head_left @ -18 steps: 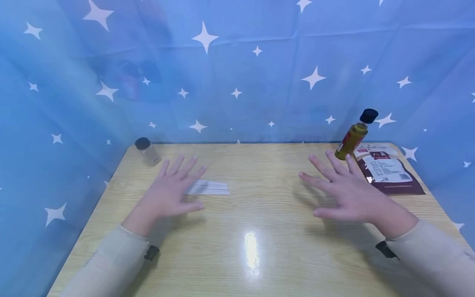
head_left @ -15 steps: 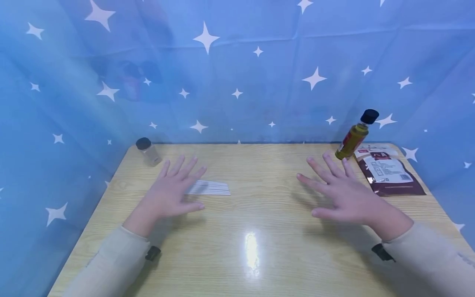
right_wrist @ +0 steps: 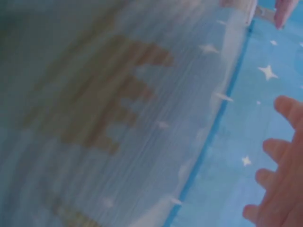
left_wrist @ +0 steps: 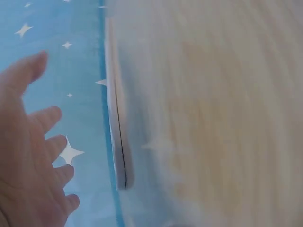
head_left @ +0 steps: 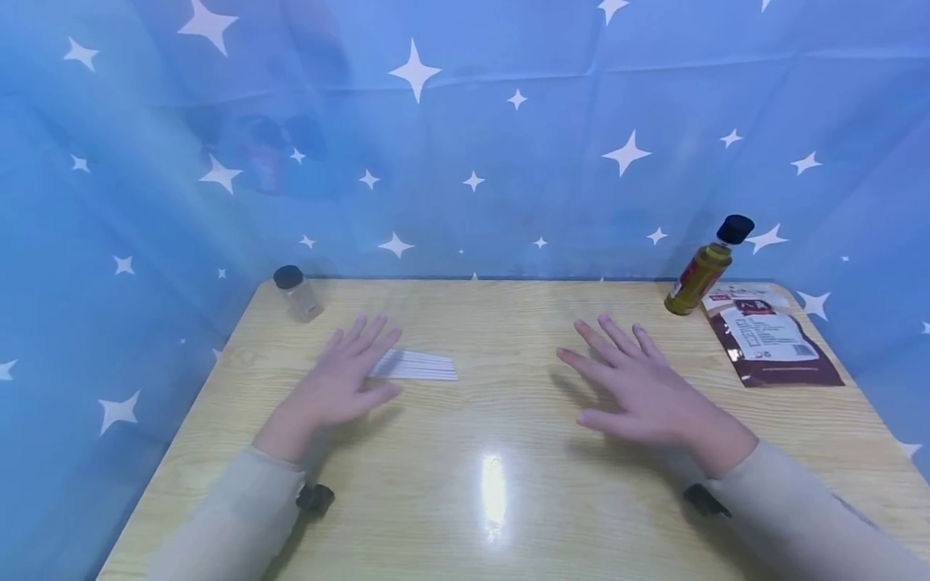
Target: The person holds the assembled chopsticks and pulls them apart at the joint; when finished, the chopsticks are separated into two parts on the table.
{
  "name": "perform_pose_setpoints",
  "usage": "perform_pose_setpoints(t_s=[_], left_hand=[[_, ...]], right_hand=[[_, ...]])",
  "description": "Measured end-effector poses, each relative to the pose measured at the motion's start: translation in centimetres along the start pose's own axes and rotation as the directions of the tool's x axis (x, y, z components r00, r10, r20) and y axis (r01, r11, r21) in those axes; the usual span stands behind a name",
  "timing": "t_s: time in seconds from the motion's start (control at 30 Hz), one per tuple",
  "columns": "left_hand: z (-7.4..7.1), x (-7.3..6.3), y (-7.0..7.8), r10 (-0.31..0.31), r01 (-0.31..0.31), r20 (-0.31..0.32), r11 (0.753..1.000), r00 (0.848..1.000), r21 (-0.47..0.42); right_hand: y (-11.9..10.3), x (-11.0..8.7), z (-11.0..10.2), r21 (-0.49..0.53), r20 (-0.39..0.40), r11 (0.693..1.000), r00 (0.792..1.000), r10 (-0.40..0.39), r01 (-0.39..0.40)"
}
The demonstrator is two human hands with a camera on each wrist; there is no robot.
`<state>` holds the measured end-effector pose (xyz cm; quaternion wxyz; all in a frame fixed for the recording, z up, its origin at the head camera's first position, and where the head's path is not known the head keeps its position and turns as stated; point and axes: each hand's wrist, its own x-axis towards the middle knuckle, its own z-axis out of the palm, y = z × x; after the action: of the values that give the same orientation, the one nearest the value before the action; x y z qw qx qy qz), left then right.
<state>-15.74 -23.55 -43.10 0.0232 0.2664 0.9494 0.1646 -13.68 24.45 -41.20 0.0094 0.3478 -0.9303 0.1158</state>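
Observation:
My left hand hovers over the table with fingers spread, holding nothing. Partly hidden behind its fingers lies a flat white stack with dark lines, which also shows edge-on as a pale strip in the left wrist view. Fingers apart and palm down, my right hand hangs above the right half of the table, touching nothing. Beyond it, at the back right, stands a bottle of yellow-green liquid with a black cap. Beside the bottle a dark maroon and white packet lies flat.
A small clear jar with a black lid stands at the table's back left corner. The pale wooden table reflects a bright light near its middle. A blue star-patterned curtain rises along the back and sides.
My right hand has moved left and slightly toward me, away from the bottle and packet. The left hand stays nearly in place, still spread. The head view has shifted slightly.

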Motion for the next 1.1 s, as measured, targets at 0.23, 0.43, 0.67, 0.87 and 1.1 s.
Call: perform_pose_setpoints(t_s=[0.23, 0.43, 0.67, 0.87, 1.1], left_hand=[[1.2, 0.7, -0.3, -0.008, 0.005, -0.032, 0.997, 0.999, -0.081], [1.8, 0.7, -0.7, -0.055, 0.048, -0.041, 0.987, 0.998, -0.151], [3.1, 0.7, -1.2, -0.084, 0.066, -0.068, 0.97, 0.994, -0.232], [3.6, 0.6, -1.1, -0.117, 0.085, -0.092, 0.952, 0.989, -0.293], [4.0, 0.5, -1.6, -0.128, 0.084, -0.12, 0.944, 0.984, -0.32]], right_hand=[[-0.3, 1.5, 0.4, 0.076, 0.04, 0.989, 0.992, 0.121, -0.124], [-0.5, 2.5, 1.2, 0.198, 0.002, 0.964, 0.983, 0.182, -0.179], [-1.0, 4.1, 2.5, 0.43, -0.046, 0.879, 0.967, 0.249, -0.206], [-1.6, 5.3, 3.7, 0.489, -0.106, 0.857, 0.963, 0.247, -0.165], [-2.6, 6.9, 5.2, 0.542, -0.129, 0.828, 0.958, 0.256, -0.148]])
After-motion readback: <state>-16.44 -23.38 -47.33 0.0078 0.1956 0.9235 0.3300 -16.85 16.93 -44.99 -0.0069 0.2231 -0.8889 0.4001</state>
